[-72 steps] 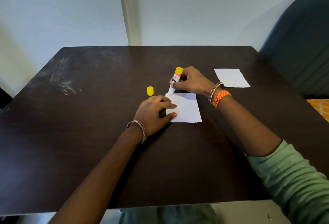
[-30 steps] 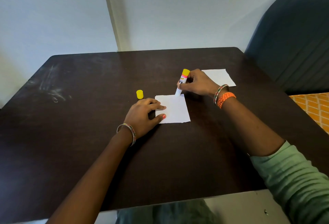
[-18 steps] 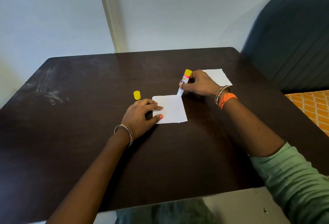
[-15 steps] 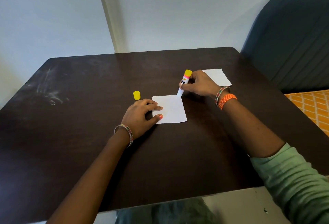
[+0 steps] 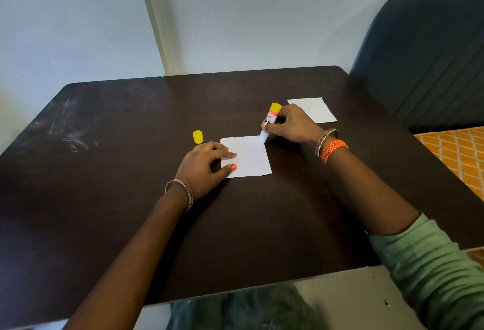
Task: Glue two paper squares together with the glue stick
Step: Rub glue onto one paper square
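Head view, dark tabletop (image 5: 110,198) with pale scuff marks (image 5: 68,135) at far left. Yellow cap (image 5: 198,137) stands upright alone, just left of the near paper square (image 5: 248,158) and just beyond the left hand (image 5: 201,169). Left hand lies palm down on the tabletop, fingers (image 5: 225,154) loosely extended, index tip and thumb tip resting on the left edge of the near paper square, pinning it flat; nothing gripped. Bangle (image 5: 183,193) on the left wrist. Near paper square is white, flat, roughly at tabletop centre. Glue stick (image 5: 269,122) stands tilted, yellow end up, white tip touching the far right corner of the near paper square. Right hand (image 5: 293,125) has its fingers curled round the glue stick's barrel, holding it like a pen. Bangle and orange woven band (image 5: 334,150) on the right wrist, green sleeve (image 5: 432,264) lower right. Second paper square (image 5: 314,109) lies flat beyond the right hand, partly hidden by it, apart from the near one. Dark blue chair back (image 5: 424,49) at far right, orange patterned fabric (image 5: 458,154) below it.
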